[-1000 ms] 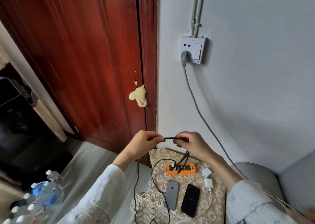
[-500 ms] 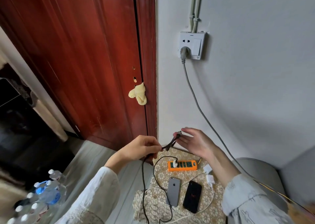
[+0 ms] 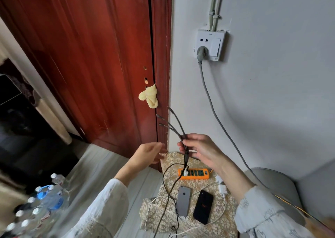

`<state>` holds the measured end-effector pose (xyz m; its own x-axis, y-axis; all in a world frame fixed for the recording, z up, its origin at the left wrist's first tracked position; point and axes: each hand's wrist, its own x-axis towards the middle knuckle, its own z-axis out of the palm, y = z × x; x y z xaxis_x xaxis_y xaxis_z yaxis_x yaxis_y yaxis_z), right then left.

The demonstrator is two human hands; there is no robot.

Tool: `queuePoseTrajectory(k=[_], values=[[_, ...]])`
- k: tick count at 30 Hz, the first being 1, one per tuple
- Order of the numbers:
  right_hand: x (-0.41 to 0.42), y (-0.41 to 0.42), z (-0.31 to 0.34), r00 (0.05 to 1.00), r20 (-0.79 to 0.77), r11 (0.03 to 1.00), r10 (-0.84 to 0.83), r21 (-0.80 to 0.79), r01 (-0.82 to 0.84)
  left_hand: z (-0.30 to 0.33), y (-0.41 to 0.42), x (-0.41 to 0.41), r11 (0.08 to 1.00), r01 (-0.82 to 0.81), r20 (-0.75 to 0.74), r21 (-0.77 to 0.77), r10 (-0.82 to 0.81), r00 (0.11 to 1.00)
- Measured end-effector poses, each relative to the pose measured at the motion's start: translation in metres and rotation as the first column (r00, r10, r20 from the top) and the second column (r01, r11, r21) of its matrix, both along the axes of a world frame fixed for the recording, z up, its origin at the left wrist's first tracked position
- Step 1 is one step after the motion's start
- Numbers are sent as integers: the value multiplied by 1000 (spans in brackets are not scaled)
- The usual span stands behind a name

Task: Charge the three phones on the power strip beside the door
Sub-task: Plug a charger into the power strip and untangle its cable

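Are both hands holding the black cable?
No, only the right hand grips the black cable; the left hand is open beside it.

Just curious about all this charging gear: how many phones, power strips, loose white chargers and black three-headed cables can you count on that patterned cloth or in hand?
Phones: 2, one grey phone and one black phone
Power strips: 1, the orange power strip
White chargers: 2
Black cables: 1, held by the right hand
Total: 6

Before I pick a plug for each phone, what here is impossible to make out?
- Head view: connector types on the black three-headed cable, too small.
- Third phone: only a grey phone and a black phone show.
- White cable, cut off by the bottom edge.
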<state>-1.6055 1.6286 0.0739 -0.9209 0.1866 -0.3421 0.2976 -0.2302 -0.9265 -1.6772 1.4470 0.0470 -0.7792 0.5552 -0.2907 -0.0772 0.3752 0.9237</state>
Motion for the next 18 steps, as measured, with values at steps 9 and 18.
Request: queuePoseTrajectory(k=[9,18], values=[[21,-20,-22,986,61,977,155,139,-162,9,18,4,911,-260,185,319,209,960],[28,-11,-24,995,-6,995,100,-4,-100,15,15,12,926,-111,113,361,75,991]])
